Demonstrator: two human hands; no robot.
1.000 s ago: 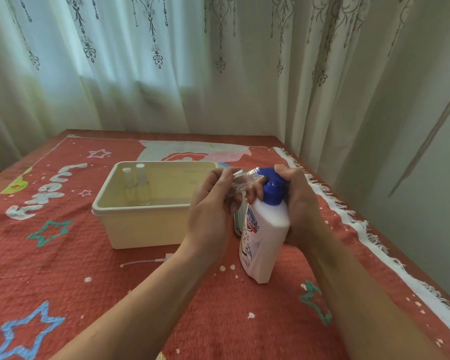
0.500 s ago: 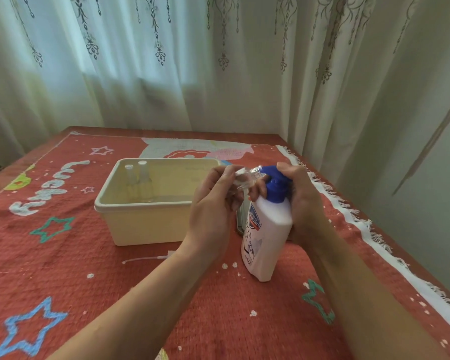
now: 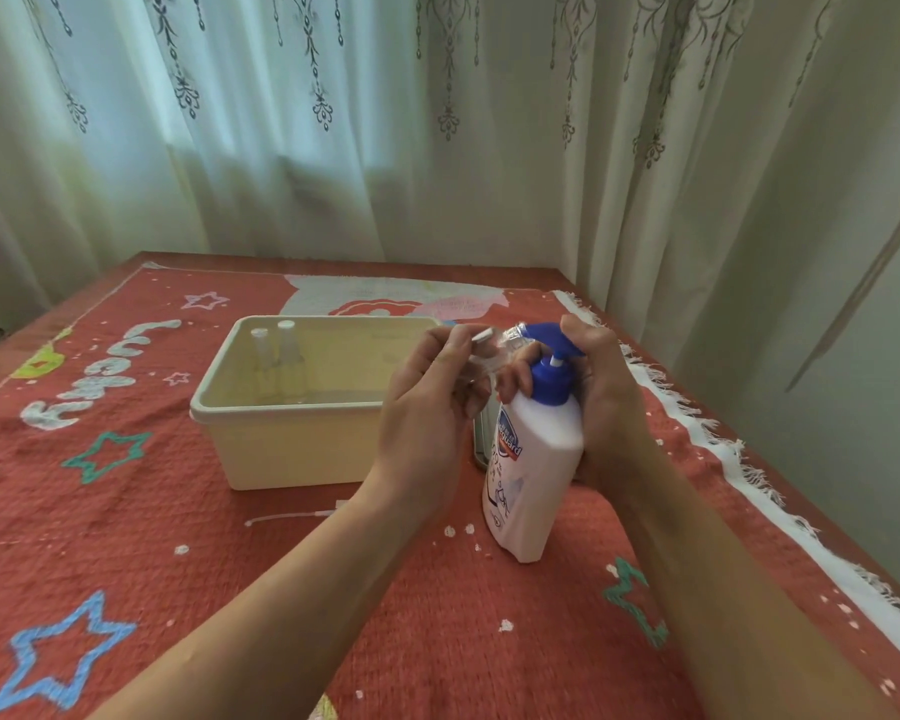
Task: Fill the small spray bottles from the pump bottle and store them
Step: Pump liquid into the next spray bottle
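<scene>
Left hand: the left hand curls its fingers round a small spray bottle, held up just left of the pump.
Right hand: the right hand wraps the neck of the pump bottle, its thumb side over the blue pump head.
Key relation: the small spray bottle is tilted with its long axis running left to right and its right end at the blue spout. I cannot tell if mouth and spout line up.
Pump bottle: leaning on the red cloth.
Storage: a cream bin to the left, with two small bottles upright in its far left corner.
Next move: probably a downward press by the right hand while the left keeps steady.
</scene>
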